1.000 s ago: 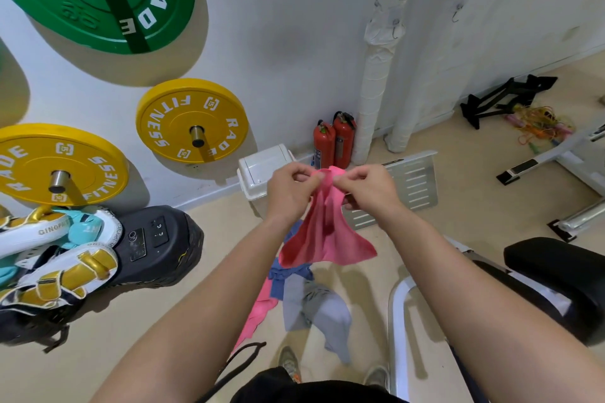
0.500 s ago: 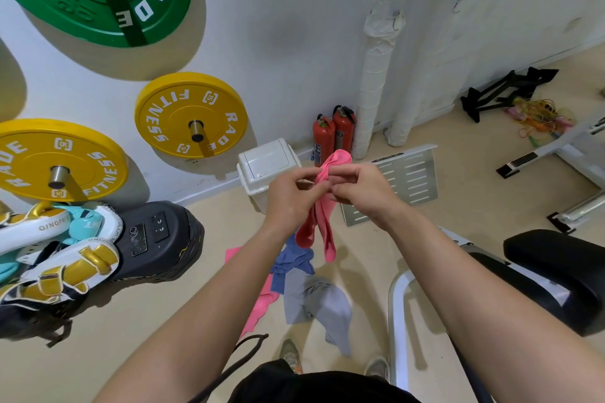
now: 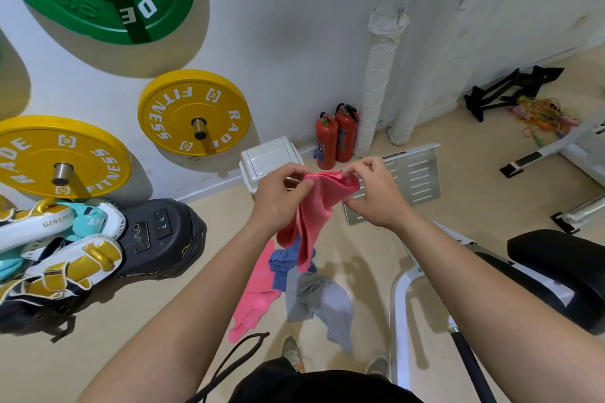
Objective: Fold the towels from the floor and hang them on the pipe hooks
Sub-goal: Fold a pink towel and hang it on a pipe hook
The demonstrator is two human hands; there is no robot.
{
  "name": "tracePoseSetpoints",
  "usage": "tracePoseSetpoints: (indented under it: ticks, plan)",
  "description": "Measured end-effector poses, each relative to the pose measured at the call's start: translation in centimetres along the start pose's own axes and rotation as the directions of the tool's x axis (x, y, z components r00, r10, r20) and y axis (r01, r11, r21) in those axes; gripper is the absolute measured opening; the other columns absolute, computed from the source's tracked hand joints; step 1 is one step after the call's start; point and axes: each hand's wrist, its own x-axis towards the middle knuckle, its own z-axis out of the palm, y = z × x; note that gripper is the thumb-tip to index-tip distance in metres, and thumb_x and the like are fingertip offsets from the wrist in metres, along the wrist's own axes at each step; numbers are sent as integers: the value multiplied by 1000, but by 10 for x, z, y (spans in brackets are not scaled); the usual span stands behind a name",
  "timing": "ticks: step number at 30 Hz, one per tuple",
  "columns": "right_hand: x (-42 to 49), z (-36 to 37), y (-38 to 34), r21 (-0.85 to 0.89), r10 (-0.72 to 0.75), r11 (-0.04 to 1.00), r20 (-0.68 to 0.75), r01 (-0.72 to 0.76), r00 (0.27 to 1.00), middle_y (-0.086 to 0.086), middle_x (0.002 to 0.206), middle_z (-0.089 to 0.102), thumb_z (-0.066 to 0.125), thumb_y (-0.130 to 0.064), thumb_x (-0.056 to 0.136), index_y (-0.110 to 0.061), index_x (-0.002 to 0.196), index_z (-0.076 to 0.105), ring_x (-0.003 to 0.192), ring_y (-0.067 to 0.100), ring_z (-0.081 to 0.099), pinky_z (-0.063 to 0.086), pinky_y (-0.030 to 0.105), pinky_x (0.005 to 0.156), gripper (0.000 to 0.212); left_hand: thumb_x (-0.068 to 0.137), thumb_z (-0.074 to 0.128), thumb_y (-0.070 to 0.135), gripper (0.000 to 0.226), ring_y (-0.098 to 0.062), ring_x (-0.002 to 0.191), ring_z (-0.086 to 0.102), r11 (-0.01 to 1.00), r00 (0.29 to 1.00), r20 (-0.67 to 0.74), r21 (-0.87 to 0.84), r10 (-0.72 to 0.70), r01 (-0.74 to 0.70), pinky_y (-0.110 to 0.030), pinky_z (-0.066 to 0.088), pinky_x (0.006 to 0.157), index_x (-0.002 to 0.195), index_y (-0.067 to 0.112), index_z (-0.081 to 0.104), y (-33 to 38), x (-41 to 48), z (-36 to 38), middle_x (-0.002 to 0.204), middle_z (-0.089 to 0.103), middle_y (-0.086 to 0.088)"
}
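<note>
Loosely pinched towel could slip mid-fold

Head view: left hand point(image 3: 281, 196) and right hand point(image 3: 376, 196) each pinch the pink towel point(image 3: 314, 213) by its top edge, holding it above the towels point(image 3: 320, 301) on the floor point(image 3: 360, 249). The hanging part is bunched; a weak pinch could drop a corner or skew the fold.

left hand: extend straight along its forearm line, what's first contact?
Beyond the pink towel that the left hand pinches, the line runs to the white lidded bin by the wall. Depth is unclear: the hand may be well above it and reach the wall first.
</note>
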Motion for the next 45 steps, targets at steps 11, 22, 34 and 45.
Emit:
tracePoseSetpoints:
  ticks: [11,22,34,45]
  plan:
    - [10,-13,-16,53,26,998,-5,-26,1000,-5,71,68,81,-19,72,-27,73,69,71,13,63,54,36,69,15,91,65,10,17,-3,83,62,984,996,-84,179,-9,24,-17,44,72,89,28,66,-17,3,-26,88,69,11]
    - [28,-47,-40,49,-33,998,-26,34,999,-1,100,61,54,-23,97,-16,103,63,95,17,56,37,29,78,13,97,55,20,4,-10,76,53,996,990,-143,86,16,-4,-31,45,73,100,18,57,-3,16,-16,84,57,6]
    - [43,-64,-49,361,4,929,-219,77,976,-13,85,66,71,-20,89,-16,100,63,76,1,62,49,26,76,14,105,45,24,13,-10,62,45,999,982,-184,37,43,-36,-35,35,65,110,12,45,22,26,-9,67,47,7]
    - [43,-77,-44,388,106,921,-296,18,949,0,93,69,70,-25,90,-21,94,60,85,15,65,49,29,76,12,77,80,6,70,-25,87,73,953,969,129,-194,-211,234,-36,59,74,136,23,47,16,3,5,93,76,-7]
